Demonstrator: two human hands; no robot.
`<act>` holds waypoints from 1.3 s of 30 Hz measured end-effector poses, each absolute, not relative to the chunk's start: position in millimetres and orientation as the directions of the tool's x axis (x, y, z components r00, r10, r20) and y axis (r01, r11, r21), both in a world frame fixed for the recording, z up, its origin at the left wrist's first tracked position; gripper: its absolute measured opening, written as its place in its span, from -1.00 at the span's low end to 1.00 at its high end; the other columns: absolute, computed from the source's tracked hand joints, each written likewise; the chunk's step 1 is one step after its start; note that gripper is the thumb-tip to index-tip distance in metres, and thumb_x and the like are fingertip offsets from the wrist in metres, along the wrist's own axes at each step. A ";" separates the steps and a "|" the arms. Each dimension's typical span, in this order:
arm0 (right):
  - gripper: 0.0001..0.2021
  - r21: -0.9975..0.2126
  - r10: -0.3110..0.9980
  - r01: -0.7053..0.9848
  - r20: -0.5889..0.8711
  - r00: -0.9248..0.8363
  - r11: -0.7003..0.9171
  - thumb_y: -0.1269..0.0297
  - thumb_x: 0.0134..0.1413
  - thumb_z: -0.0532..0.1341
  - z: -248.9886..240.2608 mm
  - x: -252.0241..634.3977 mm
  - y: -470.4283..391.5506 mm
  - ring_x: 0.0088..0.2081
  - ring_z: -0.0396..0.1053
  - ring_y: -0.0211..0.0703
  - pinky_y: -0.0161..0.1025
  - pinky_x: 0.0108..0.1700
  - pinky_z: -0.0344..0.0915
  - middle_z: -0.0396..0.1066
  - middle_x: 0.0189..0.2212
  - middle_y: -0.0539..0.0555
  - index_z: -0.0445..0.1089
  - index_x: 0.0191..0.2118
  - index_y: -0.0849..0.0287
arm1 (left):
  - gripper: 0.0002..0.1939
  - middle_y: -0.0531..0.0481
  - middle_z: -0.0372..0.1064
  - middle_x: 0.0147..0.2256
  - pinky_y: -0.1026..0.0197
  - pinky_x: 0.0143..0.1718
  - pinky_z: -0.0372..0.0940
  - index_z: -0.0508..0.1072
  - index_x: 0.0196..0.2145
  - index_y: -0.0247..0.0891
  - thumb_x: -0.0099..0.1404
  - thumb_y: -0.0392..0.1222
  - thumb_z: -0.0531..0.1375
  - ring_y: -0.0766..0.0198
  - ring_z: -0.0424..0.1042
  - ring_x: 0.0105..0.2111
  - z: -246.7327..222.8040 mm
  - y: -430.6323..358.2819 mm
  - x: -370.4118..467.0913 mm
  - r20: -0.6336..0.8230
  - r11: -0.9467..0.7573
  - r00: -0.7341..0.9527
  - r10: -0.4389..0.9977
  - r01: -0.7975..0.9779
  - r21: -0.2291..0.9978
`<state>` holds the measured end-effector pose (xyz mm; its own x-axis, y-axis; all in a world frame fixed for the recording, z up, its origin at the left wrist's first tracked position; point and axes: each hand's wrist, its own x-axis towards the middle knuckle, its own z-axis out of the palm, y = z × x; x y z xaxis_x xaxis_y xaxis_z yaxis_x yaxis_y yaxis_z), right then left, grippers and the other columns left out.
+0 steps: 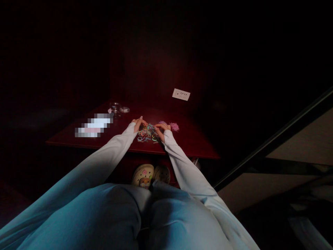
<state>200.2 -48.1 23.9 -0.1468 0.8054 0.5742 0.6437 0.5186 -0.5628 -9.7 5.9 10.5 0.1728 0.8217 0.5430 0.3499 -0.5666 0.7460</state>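
A loose pile of small, many-coloured elastic hair ties (144,134) lies near the front edge of the dark red table (125,144). At the pile's far left side is my left hand (139,124), its fingers bent inward and closed on hair ties at the top. From the right, my right hand (162,130) reaches in, its thumb and fingertips pinched together on the same clump. The fingertips are small and dim, so the exact ties held cannot be made out. Just beyond my right hand lies a fluffy pink and purple bundle (174,126).
A bright, pixelated flat object (94,125) lies on the table's left. Behind it stand a clear jar (115,107) and a small round lid or dish (124,109). A white socket plate (181,94) is on the back panel. Beneath the table edge are cream clogs (143,173).
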 end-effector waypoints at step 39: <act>-0.85 -0.375 0.821 0.744 0.398 -0.409 0.553 0.11 0.28 0.36 20.6 183.5 -51.7 0.00 0.22 0.00 -0.12 0.11 0.11 0.51 -0.11 0.08 0.62 -0.24 0.03 | -0.18 -0.11 0.60 -0.35 0.04 0.03 0.44 0.53 -0.54 -0.13 0.43 0.42 -0.25 0.02 0.56 -0.13 35.3 -25.6 -5.8 0.354 -0.377 0.138 0.925 0.225 0.898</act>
<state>183.5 -51.7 20.6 -0.4089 0.8210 0.3984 0.7442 0.5527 -0.3752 -5.8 -25.6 35.3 0.1380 0.9250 0.3539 0.2248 -0.3773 0.8984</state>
